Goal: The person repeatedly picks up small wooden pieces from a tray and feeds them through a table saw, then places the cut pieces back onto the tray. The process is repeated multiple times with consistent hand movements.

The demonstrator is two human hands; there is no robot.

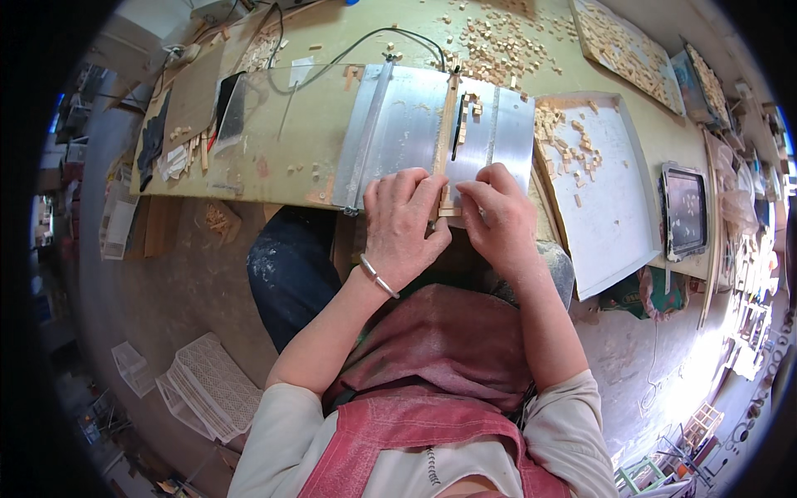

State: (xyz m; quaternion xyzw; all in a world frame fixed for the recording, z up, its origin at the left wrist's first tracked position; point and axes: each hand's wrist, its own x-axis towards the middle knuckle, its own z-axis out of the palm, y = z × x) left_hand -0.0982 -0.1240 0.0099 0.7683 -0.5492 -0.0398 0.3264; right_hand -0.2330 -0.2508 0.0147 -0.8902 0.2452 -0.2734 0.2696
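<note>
My left hand (404, 207) is at the front edge of a metal saw table (413, 108), its fingers bent over a wooden strip (448, 108) that runs front to back and its thumb below. Close beside it, my right hand (501, 216) is closed, thumb and forefinger together; what they pinch is hidden. A short pale wood piece (449, 212) shows between the hands at the edge. Beyond them, a dark slot (459, 129) runs along the strip's right side, with several small cut wood blocks (473, 104) by it. The blade itself cannot be made out.
A shallow white tray (623, 216) with wood blocks stands at right, near a black-rimmed tray (686, 212). Many loose blocks (498, 46) lie at the back beside another full tray (627, 54). A clear sheet (282, 124) and black cable (365, 37) are at left.
</note>
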